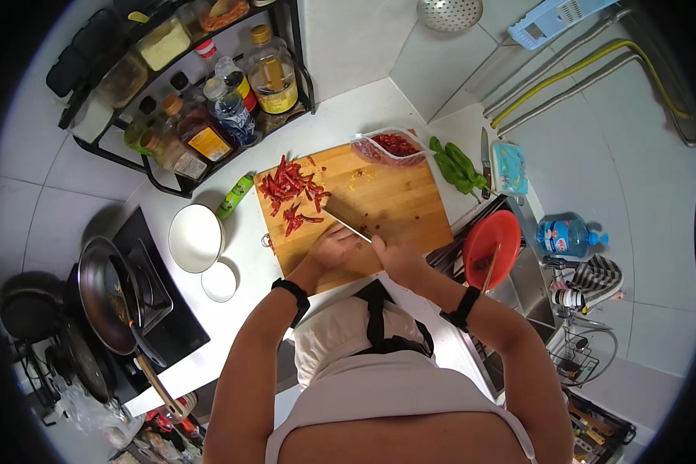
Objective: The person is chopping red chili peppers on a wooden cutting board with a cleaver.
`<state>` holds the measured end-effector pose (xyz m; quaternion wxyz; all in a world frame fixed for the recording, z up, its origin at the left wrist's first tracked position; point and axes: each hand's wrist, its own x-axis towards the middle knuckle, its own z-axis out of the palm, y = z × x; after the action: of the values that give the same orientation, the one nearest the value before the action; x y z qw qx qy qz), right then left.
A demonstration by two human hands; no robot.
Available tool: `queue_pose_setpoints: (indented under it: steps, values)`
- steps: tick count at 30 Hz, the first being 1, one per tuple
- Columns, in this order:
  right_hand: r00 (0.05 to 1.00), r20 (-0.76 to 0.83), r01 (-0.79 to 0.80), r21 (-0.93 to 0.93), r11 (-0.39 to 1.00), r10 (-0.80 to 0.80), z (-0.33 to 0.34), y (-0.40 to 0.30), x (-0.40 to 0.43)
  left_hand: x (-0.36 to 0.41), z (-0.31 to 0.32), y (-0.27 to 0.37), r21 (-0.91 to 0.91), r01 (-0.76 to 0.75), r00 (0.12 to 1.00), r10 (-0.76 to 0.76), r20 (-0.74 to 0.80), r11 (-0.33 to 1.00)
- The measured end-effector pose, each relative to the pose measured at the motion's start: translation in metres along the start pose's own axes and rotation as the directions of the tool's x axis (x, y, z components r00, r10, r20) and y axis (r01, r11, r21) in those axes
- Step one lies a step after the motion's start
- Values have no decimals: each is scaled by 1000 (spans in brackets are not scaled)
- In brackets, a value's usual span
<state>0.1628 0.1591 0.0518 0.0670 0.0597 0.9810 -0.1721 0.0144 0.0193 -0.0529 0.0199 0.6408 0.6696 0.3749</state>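
Observation:
My right hand (395, 256) grips a knife (345, 223) by its handle, which the fingers hide. Its blade points up and left over a wooden cutting board (417, 200), seen nearly edge-on. Beside the blade, on the near side, my left hand (335, 246) rests low over the board; whether its fingers hold anything is unclear. Dried red chilies (285, 184) lie heaped at the board's upper left, with a smaller group (297, 220) just beyond the blade tip. An open clear plastic bag (390, 148) of cut red chilies sits at the board's far edge.
Left of the board stand a white bowl (196, 239), a small white dish (218, 282) and a green packet (235, 196). Green peppers (456, 165) and a small knife (485, 162) lie right. A red basin (492, 249) is by the sink. A wok (109, 296) occupies the cooktop.

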Motion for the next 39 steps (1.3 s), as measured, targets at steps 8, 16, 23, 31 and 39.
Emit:
queue_pose_setpoints:
  steps: [8, 16, 23, 31, 39]
  values:
    - [998, -53, -12, 79, 997, 16, 21, 10, 11, 5, -3, 1, -60, -1, 1000, -1, -28, 998]
    - [970, 169, -210, 222, 952, 174, -17, 0, 9, 2, -3, 4, 35, -57, 998, 56, 41, 998]
    - [992, 101, -84, 123, 989, 71, -4, 6, 6, -5, 6, -2, 26, -46, 999, 45, 22, 999]
    - [990, 133, -68, 84, 994, 57, 4, -3, 8, -9, 8, -5, 28, -12, 1000, 12, 10, 1000]
    - [996, -45, -72, 103, 992, 77, 25, 1, 11, -1, 0, 2, 50, -25, 999, 23, 41, 998]
